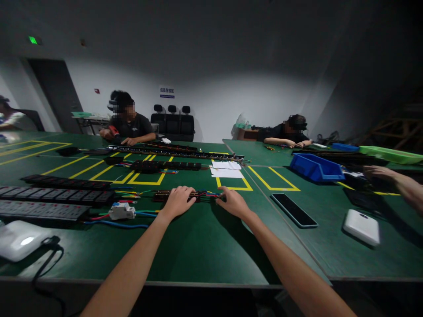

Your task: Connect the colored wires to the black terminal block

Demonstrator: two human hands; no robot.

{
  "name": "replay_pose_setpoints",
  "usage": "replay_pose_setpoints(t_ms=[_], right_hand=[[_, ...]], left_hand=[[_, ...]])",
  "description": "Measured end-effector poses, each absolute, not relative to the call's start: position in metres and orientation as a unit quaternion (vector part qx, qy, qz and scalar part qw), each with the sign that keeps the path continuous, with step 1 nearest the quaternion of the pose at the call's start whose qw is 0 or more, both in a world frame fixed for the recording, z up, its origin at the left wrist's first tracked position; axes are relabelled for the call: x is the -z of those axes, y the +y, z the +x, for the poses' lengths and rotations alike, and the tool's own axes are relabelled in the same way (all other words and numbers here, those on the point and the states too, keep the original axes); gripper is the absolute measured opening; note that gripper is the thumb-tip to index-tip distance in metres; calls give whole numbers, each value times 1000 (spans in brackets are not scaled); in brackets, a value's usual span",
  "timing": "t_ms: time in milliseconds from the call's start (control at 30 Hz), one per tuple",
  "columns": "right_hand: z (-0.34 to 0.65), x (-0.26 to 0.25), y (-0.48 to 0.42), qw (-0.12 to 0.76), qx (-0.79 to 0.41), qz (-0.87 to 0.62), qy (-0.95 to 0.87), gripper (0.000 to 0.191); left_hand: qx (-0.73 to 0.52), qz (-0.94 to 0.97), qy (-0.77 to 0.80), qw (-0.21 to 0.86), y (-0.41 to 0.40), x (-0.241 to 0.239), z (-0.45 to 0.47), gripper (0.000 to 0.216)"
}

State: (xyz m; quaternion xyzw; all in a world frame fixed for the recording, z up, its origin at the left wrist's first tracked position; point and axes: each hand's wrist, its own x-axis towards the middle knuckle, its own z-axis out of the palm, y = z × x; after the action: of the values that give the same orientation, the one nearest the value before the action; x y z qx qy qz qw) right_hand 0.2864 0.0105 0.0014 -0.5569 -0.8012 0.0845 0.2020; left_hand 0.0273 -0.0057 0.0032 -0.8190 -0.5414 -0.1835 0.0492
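Observation:
My left hand [178,202] lies over a short dark strip with copper-coloured bars [161,193], its fingers curled around the far side and the thumb along the near side. Red, blue and dark wires [207,194] run from the strip's right end. Thumb and forefinger of my right hand [233,202] close on the ends of these wires; the exact grip is small and partly hidden. To the left, several power strips [49,210] lie side by side with wires coming out. A white breaker [122,211] sits on their wire ends.
Beyond my hands are white papers [227,169] and long dark strips [178,152]. On the right are a phone [294,210], a white box [361,226], a blue bin [315,167] and another person's hand [383,171]. A person [132,125] across the table holds a red tool.

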Motion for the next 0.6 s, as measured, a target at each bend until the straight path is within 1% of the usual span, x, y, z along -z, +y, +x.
replay_pose_setpoints(t_ms=[267, 333, 400, 500, 600], right_hand=[[286, -10, 4, 223, -44, -569, -790, 47], [286, -12, 4, 234, -41, -583, -777, 43], [288, -13, 6, 245, -41, -604, -758, 35], [290, -11, 9, 243, -42, -630, -736, 25], [291, -11, 10, 232, -43, -638, -733, 25]], left_hand=[[187, -821, -537, 52, -5, -1, 26, 31], [185, -821, -537, 49, -5, -2, 26, 31], [185, -822, -537, 45, -6, -3, 26, 32], [184, -822, -538, 38, -7, -4, 27, 33], [182, -821, -540, 36, -7, -5, 27, 34]])
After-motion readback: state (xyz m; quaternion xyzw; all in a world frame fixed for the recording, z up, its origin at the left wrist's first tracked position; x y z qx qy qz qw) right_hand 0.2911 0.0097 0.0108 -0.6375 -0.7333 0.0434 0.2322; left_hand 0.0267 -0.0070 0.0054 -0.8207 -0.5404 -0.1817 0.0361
